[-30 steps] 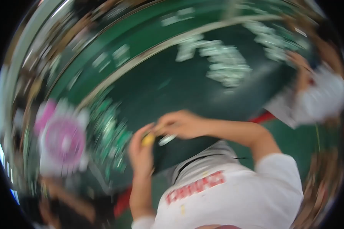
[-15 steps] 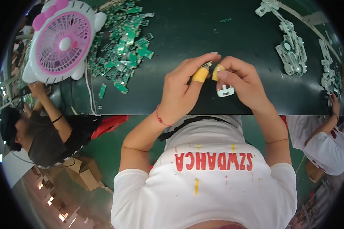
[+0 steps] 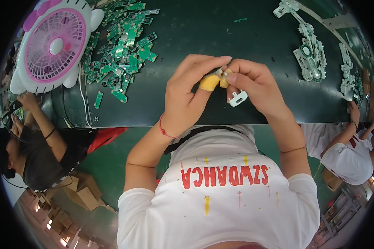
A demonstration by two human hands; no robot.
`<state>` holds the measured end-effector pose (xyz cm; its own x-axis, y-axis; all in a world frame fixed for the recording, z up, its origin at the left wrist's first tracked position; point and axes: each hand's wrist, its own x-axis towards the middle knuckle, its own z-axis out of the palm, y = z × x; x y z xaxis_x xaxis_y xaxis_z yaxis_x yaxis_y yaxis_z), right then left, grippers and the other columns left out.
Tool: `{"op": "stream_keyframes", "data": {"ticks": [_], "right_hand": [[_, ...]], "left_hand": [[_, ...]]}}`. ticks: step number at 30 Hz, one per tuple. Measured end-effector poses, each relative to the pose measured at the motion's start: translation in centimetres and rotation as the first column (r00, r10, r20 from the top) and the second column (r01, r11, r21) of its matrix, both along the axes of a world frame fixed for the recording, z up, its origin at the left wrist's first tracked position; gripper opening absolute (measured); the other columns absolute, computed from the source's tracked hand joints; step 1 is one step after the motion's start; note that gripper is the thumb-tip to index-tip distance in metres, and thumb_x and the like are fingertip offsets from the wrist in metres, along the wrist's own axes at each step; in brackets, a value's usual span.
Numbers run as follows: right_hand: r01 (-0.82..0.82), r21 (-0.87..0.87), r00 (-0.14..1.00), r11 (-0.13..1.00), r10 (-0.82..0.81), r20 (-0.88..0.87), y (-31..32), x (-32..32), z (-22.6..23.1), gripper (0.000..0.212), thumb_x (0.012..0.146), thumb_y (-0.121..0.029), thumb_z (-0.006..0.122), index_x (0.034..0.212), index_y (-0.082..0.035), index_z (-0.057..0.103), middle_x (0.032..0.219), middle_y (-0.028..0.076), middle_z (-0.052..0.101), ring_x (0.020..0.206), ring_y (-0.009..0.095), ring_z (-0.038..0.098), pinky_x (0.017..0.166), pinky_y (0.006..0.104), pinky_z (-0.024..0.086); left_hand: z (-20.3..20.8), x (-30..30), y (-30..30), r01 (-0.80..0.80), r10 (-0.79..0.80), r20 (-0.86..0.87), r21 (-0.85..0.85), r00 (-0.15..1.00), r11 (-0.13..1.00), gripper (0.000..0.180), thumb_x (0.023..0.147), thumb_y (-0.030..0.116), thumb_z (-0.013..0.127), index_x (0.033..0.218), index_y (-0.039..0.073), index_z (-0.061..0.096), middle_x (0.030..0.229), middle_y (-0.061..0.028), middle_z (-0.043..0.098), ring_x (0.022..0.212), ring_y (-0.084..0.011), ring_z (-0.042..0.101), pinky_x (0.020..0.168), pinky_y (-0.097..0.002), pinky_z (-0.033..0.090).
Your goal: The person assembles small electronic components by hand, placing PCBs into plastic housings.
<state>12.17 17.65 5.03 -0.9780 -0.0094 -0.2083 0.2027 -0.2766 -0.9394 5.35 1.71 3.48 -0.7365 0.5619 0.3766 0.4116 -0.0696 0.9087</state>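
My left hand point(image 3: 188, 88) has its fingers closed over a small circuit board point(image 3: 218, 72), mostly hidden, with yellow tape point(image 3: 209, 82) wrapped round the thumb. Close against it, my right hand point(image 3: 257, 83) is closed too, with yellow tape on a fingertip. Below its fingers hangs a small white plastic piece point(image 3: 238, 98) with prongs and a slot, held in that hand. The fingertips of both hands meet at the board. What else lies between them cannot be made out.
Green circuit boards point(image 3: 126, 54) lie heaped on the dark table point(image 3: 187, 37), left of my hands. Beyond them stands a pink and white fan point(image 3: 56, 45) with a cable. White plastic parts point(image 3: 311, 58) form a row at right. Co-workers sit at both sides.
My right hand has come in toward my left, so their fingertips now meet. The white plastic piece has tilted. The whole view has shifted slightly.
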Motion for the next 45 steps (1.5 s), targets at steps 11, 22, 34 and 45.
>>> {"op": "stream_keyframes", "data": {"ticks": [11, 22, 34, 45], "right_hand": [[0.032, 0.37, 0.999, 0.929, -0.014, -0.051, -0.8, 0.0, 1.1, 0.013, 0.082, -0.01, 0.061, 0.079, 0.003, 0.061, 0.066, 0.003, 0.057, 0.06, 0.007, 0.05, 0.055, 0.0241, 0.04], [0.119, 0.74, 0.906, 0.662, 0.232, -0.353, -1.0, -0.5, 1.8, 0.01, 0.066, -0.002, 0.065, 0.066, -0.004, 0.055, 0.059, 0.003, 0.052, 0.056, 0.017, 0.048, 0.073, 0.0294, 0.038], [0.112, 0.78, 0.856, 0.616, 0.339, -0.39, -0.4, -0.8, 2.1, 0.01, 0.064, -0.001, 0.065, 0.069, -0.004, 0.056, 0.063, 0.004, 0.052, 0.061, 0.019, 0.051, 0.072, 0.0313, 0.039], [0.175, 0.734, 0.808, 0.656, 0.331, -0.488, -0.7, -0.8, 1.0, 0.01, 0.072, -0.003, 0.062, 0.079, -0.007, 0.055, 0.068, 0.005, 0.051, 0.063, 0.021, 0.049, 0.059, 0.0323, 0.038]], "left_hand": [[0.2, -1.2, -0.8, 0.164, -0.161, 0.098, -0.021, 0.982, 0.986, 0.045, 0.076, -0.015, 0.044, 0.112, 0.006, 0.061, 0.103, -0.0108, 0.057, 0.084, -0.0181, 0.059, 0.072, -0.0266, 0.048], [0.3, -0.6, 0.6, 0.223, -0.217, 0.056, -0.169, 0.975, 0.96, 0.072, 0.063, -0.02, 0.039, 0.13, 0.007, 0.046, 0.122, -0.0127, 0.053, 0.111, -0.0254, 0.053, 0.093, -0.0324, 0.042], [1.1, -1.1, 0.2, 0.275, -0.292, -0.024, -0.263, 0.956, 0.925, 0.074, 0.068, -0.018, 0.047, 0.136, 0.01, 0.036, 0.121, -0.0182, 0.05, 0.105, -0.0361, 0.052, 0.086, -0.0391, 0.045], [1.5, -0.8, 0.2, 0.178, -0.209, -0.092, -0.271, 0.974, 0.946, 0.079, 0.07, -0.016, 0.051, 0.14, 0.012, 0.028, 0.123, -0.0202, 0.049, 0.11, -0.0375, 0.049, 0.088, -0.0402, 0.044]]}}
